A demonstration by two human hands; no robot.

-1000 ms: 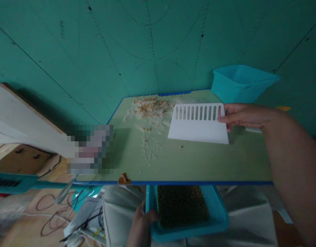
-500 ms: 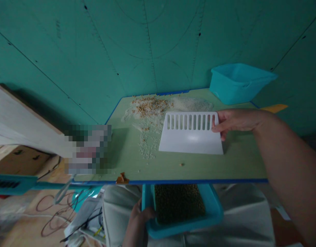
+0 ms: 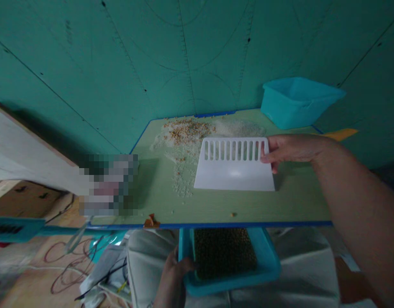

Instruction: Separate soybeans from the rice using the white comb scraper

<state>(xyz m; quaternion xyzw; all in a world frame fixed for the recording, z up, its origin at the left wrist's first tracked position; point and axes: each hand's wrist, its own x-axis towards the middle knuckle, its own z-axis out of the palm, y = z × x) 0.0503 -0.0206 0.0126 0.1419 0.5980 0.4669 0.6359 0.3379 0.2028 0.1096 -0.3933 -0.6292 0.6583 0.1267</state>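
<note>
My right hand (image 3: 282, 149) is closed on the right end of a white slotted scraper (image 3: 234, 174), which is tilted over the table with its straight edge low. Behind and left of the scraper lie a heap of tan beans (image 3: 187, 129) and pale rice-like grains (image 3: 182, 186). A single bean (image 3: 233, 214) is near the table's front edge. Below that edge, over my lap, my left hand (image 3: 177, 271) grips the left side of a blue bin (image 3: 267, 267). Small dark grains (image 3: 224, 252) fill much of the bin; its far side is hidden under the table.
An upright blue bin (image 3: 290, 109) stands at the table's back right, by the green wall (image 3: 213, 55). An orange strip (image 3: 341, 134) sticks out behind my right wrist. Brown scraps (image 3: 151, 221) lie at the front edge. A blurred-out object (image 3: 110, 186) is at the left.
The scraper and my right hand have shifted slightly left. The single bean has moved toward the front edge. My left hand still holds the bin.
</note>
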